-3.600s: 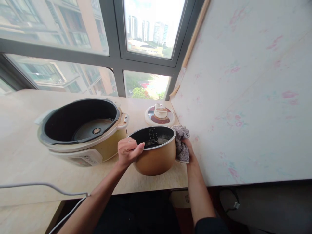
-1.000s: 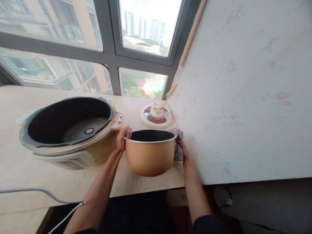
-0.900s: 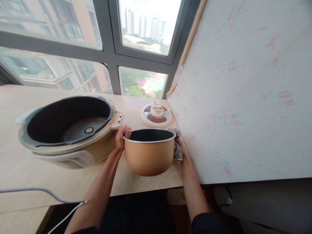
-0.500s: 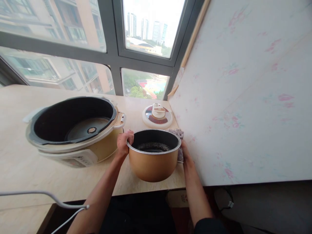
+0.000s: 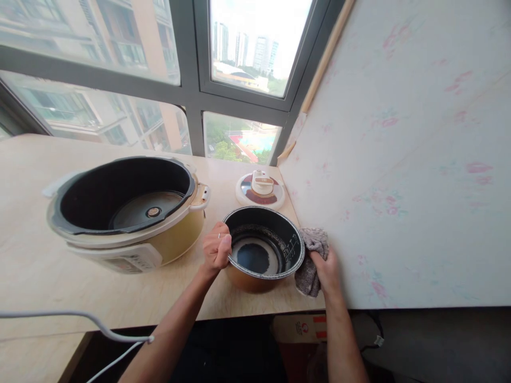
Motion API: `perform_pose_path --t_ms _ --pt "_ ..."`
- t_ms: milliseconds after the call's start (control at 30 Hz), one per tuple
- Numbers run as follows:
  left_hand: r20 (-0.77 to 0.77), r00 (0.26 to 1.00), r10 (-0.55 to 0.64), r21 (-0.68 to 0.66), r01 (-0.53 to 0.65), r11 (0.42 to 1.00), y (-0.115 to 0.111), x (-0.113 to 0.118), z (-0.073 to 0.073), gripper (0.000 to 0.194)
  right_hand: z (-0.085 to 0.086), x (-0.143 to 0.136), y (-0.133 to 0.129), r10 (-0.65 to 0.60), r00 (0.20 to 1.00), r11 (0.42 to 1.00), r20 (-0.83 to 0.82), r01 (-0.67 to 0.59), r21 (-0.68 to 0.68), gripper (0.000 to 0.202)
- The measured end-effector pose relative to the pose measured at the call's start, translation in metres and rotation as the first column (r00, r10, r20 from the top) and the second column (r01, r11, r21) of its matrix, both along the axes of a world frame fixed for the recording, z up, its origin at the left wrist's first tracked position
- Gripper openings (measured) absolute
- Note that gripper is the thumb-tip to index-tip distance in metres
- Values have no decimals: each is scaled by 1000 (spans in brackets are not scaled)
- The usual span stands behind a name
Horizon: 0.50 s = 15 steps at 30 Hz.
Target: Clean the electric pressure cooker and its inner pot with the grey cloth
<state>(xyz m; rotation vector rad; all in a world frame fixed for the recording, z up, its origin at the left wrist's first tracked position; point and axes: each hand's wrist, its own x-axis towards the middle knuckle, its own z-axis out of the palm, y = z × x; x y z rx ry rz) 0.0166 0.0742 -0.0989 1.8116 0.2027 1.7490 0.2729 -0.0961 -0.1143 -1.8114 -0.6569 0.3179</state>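
Note:
A gold inner pot [image 5: 253, 284] with a dark inside and pale marks round its bottom is tilted toward me over the counter. My left hand [image 5: 217, 247] is closed on its left rim, thumb on top. A grey-brown cloth [image 5: 313, 263] is bunched in my right hand [image 5: 328, 266], close against the pot's right outer side; whether it presses on the pot I cannot tell. Left of the pot stands the cooker body [image 5: 175, 236], uncovered, with its black cavity showing. Behind the pot lies a round lid [image 5: 261, 190] with a white knob.
The pale counter [image 5: 223, 178] runs up to a grey-framed window [image 5: 191, 111]. A flower-patterned wall [image 5: 407, 175] borders it closely on the right. White cables [image 5: 96, 327] hang at the lower left. Below the counter edge a cardboard box [image 5: 291, 329] is partly visible.
The pot has tipped toward me, so its bottom now shows inside. My right hand has moved right, away from the rim, with the cloth more in view.

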Motion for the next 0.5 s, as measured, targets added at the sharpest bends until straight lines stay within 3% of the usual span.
perform_pose_path --t_ms 133,267,400,500 --pt "-42 999 28 57 -25 998 -3 0 0 48 9 6 3 65 949 970 308 11 -241 59" --pt "-91 995 30 105 -20 994 -7 -3 -3 45 4 8 13 154 871 887 467 86 -454 77" --pt "-128 991 42 149 -22 989 -10 -7 -8 43 -12 4 22 202 828 813 523 155 -561 66" --pt "-147 988 54 164 -29 986 -10 -9 -11 43 -25 5 29 264 769 794 581 168 -584 57"
